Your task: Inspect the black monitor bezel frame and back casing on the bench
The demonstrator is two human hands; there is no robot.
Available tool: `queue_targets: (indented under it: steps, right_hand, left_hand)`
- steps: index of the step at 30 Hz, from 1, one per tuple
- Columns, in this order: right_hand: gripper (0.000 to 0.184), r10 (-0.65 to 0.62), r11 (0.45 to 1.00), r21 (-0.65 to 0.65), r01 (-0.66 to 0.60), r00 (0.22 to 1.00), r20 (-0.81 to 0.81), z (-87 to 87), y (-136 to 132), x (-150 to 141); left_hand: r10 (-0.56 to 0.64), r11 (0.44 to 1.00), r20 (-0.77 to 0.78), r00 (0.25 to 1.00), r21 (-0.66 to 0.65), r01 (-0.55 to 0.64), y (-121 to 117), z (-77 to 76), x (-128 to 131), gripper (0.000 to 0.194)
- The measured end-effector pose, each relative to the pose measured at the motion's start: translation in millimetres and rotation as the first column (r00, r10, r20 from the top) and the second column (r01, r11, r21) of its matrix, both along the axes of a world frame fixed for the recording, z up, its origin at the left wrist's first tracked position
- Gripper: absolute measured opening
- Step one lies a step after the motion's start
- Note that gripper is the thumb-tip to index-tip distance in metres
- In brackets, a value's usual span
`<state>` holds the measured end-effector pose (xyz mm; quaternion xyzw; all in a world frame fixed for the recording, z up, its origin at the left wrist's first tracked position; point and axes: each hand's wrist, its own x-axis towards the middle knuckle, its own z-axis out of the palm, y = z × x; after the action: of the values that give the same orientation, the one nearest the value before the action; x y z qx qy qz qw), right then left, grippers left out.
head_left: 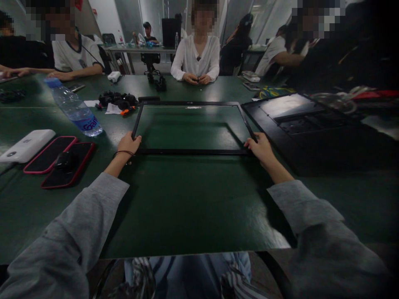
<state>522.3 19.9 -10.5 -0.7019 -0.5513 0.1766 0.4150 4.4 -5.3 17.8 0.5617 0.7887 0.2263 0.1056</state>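
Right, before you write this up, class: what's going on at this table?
Someone's left hand and right hand grip a thin black frame by its two sides, near its closest corners. It seems to be held just above the green table. A black panel lies to the right, while a bottle and two phones are on the left. Another person sits opposite.

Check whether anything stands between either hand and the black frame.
Nothing visible does: the left hand and right hand grip the frame directly, near its lower corners. The bottle is off to the left and the panel to the right, neither between a hand and the frame.
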Motion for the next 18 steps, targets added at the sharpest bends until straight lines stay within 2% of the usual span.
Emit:
queue_targets:
  steps: [7,18]
  right_hand:
    - [0.039,0.011,1.0,0.014,-0.011,1.0,-0.007,-3.8,3.2,2.9]
    - [0.042,0.005,1.0,-0.007,-0.005,1.0,-0.001,3.7,-2.4,-2.0]
  left_hand:
    - [0.006,1.0,-0.016,1.0,-0.007,-0.006,-1.7,1.4,1.7,0.043]
    - [-0.001,1.0,0.016,1.0,-0.001,0.001,-1.3,1.1,0.8,0.041]
